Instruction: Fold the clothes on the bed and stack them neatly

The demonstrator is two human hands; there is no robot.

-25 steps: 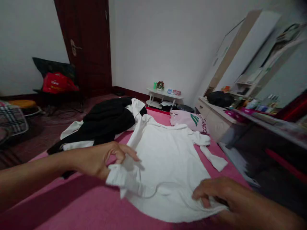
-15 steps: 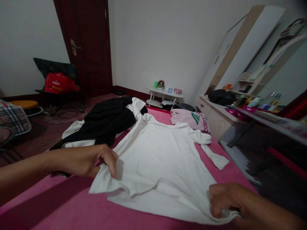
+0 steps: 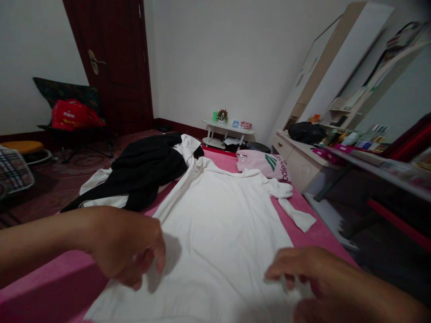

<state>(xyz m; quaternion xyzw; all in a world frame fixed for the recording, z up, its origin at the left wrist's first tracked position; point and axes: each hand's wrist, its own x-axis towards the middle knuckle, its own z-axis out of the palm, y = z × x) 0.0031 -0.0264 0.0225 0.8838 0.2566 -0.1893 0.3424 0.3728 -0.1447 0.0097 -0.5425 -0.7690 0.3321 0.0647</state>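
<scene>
A white long-sleeved shirt (image 3: 222, 224) lies spread out on a pink-covered surface (image 3: 60, 273), its collar end far from me and its lower part close. My left hand (image 3: 129, 244) hovers over the shirt's lower left side, fingers bent and apart, with no cloth between them. Over the lower right side is my right hand (image 3: 303, 273), its fingers loosely stretched and apart, also holding nothing. One sleeve (image 3: 298, 215) is folded out to the right. The near hem runs out of view at the bottom.
A heap of black and white clothes (image 3: 144, 166) lies left of the shirt, and a folded pink garment (image 3: 262, 163) beyond it. A red bag (image 3: 76, 115) sits on a folding chair. To the right stand a cabinet (image 3: 299, 157) and a cluttered table (image 3: 387, 166).
Both hands have let go of the shirt's lower edge. The hem has come down flatter and nearer to me. My right hand has moved slightly left and its fingers have opened.
</scene>
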